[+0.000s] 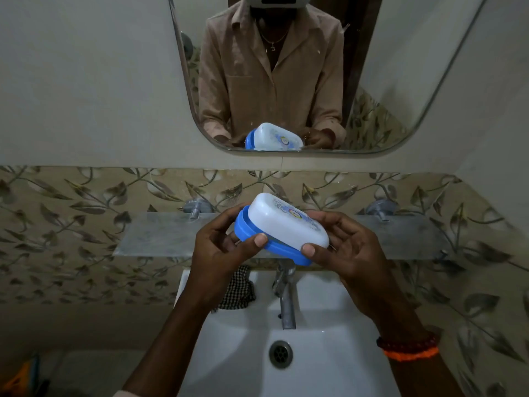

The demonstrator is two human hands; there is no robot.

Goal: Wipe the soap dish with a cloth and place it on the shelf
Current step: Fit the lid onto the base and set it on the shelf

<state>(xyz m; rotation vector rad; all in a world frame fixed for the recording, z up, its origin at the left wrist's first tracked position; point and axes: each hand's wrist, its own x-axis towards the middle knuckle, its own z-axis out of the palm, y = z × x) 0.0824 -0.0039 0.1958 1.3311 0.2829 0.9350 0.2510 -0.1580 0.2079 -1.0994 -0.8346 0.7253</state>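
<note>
Open, bare surface is offered by the glass shelf [160, 236] to either side of the held soap dish [282, 227], bounded behind by two wall brackets [194, 209], while the tap [284, 293] and checked cloth [239, 287] occupy the basin ledge below.

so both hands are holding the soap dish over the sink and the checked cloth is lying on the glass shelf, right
Not quite. The head view shows the checked cloth lying on the sink rim left of the tap, not on the glass shelf. The rest holds: the left hand and right hand hold the soap dish over the sink.
</note>
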